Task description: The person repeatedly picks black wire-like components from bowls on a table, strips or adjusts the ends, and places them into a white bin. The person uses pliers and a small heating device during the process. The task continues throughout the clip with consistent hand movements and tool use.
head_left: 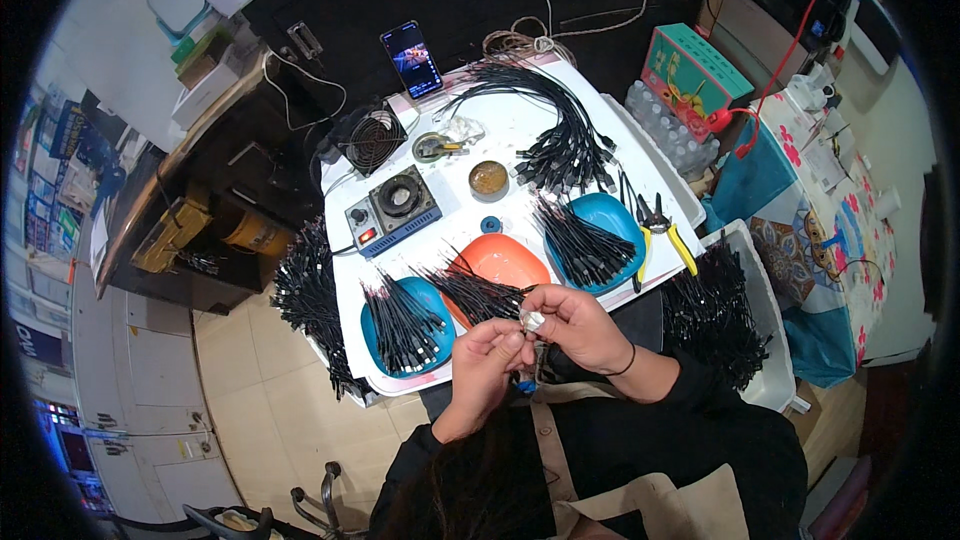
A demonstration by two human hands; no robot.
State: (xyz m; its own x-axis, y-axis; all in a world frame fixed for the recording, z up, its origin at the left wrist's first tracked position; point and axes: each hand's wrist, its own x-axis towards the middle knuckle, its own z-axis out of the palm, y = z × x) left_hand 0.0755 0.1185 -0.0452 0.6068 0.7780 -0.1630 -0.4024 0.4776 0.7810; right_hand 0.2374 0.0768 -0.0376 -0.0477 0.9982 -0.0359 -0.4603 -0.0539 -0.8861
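Note:
Close to my body, just past the table's front edge, both hands meet around a small whitish, shiny piece (533, 321). My right hand (585, 332) pinches it between thumb and fingers. My left hand (487, 365) is closed at its lower left side, fingertips touching it; what else they grip is too small to make out. Just beyond lies an orange bowl (508, 258) with a bundle of short black cables (480, 292) in it. To its left a blue bowl (432, 300) holds more cables, and another blue bowl (622, 215) to its right does too.
A blue heating unit (405, 212) with a lit red switch stands by a small fan (375, 143). Behind are a round amber-filled tin (488, 180), a phone (411, 60) and long black cables (570, 140). Yellow-handled pliers (662, 230) lie right. Cable heaps (715, 315) flank the table.

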